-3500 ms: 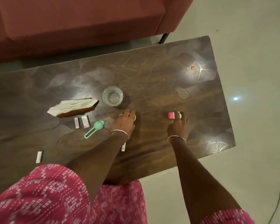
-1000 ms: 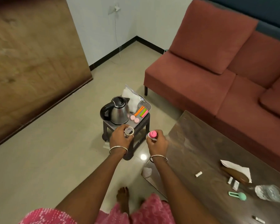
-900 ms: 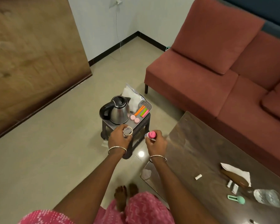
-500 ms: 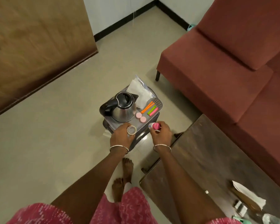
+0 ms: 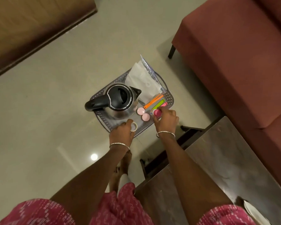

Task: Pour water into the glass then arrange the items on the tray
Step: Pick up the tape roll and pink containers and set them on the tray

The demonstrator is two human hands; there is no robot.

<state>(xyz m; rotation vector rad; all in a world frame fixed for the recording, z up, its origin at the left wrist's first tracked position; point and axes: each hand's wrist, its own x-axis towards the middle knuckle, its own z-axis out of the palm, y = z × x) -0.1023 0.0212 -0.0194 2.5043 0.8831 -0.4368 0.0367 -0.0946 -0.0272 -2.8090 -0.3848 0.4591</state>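
A grey perforated tray (image 5: 102, 91) sits on a small stool. On it stand a steel kettle (image 5: 120, 101) with a black lid and handle, a clear plastic bag (image 5: 143, 78), orange, green and pink clips (image 5: 156, 101) and two pink round lids (image 5: 143, 114). My left hand (image 5: 122, 132) holds a small whitish ring (image 5: 134, 126) at the tray's near edge. Over the tray's right side, my right hand (image 5: 166, 120) grips a small pink-capped container (image 5: 156, 112) beside the lids.
A red sofa (image 5: 234, 54) stands to the right. The dark wooden coffee table (image 5: 217, 168) lies at lower right, with a white napkin (image 5: 253, 211) at its corner. A wooden panel (image 5: 31, 26) fills the upper left. My bare feet (image 5: 122, 168) stand on the tiled floor.
I turned from the coffee table toward the stool. Both hands carried the ring and the pink-capped container to the tray and have lowered onto it over the last second.
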